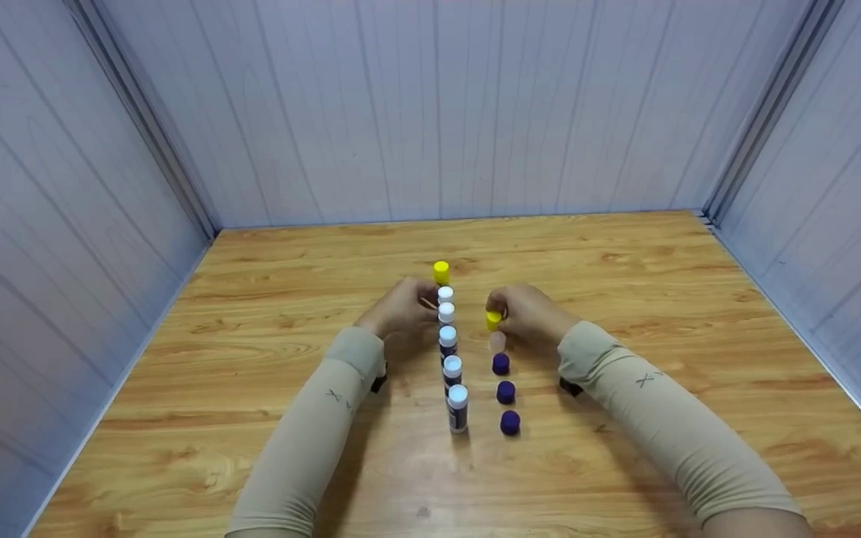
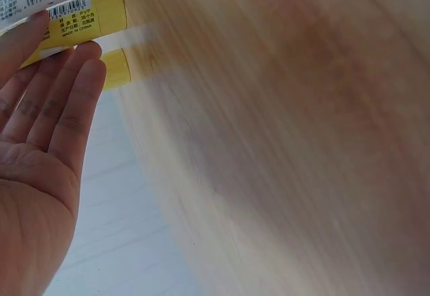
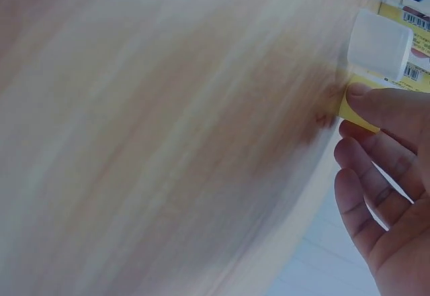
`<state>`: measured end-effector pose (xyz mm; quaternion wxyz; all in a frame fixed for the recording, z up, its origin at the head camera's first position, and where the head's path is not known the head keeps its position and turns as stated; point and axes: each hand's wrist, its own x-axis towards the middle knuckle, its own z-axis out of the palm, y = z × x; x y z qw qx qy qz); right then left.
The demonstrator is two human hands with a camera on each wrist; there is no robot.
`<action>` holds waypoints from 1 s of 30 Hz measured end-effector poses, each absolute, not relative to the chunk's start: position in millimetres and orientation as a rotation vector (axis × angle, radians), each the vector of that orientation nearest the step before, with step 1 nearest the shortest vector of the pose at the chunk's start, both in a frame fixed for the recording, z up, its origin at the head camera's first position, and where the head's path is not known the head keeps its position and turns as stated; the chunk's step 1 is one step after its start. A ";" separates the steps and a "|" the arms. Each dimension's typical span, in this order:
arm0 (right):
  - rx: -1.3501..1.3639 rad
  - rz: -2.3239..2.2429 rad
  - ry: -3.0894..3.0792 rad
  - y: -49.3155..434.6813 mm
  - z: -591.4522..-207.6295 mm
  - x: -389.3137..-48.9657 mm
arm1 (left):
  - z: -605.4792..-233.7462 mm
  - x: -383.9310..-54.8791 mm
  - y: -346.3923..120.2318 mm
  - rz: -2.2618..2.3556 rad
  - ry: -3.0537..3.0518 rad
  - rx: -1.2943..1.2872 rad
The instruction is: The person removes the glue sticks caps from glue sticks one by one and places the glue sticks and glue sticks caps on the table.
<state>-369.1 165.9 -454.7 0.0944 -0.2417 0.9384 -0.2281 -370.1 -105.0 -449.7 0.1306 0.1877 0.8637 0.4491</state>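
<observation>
My left hand [image 1: 403,308] is at the far end of a row of upright glue sticks [image 1: 458,409] with white tops. In the left wrist view, its thumb and fingers pinch a yellow-labelled glue stick [image 2: 104,19]. Beyond it, part of another yellow glue stick [image 2: 117,70] shows; in the head view a yellow-topped glue stick [image 1: 441,272] ends the row. Across from it, my right hand [image 1: 534,310] pinches a yellow cap [image 1: 493,321] between thumb and index finger. Right beside that cap is a translucent cap [image 3: 379,44], partly overlapping it in the right wrist view.
Nearer the front, dark purple-blue caps [image 1: 505,392] line up to the right of the glue sticks. The wood-grain table [image 1: 288,299] meets pale panel walls [image 1: 400,112] at the back and both sides.
</observation>
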 end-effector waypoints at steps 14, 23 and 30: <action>-0.687 -0.679 2.718 167.7 -445.2 -364.7 | -442.0 -372.4 -112.9 1.336 2.680 0.378; -0.777 -0.696 2.781 179.4 -434.7 -358.4 | -445.7 -381.1 -106.5 1.494 2.656 0.276; -0.784 -0.762 2.835 191.7 -425.8 -351.7 | -449.9 -384.8 -100.1 1.587 2.524 0.281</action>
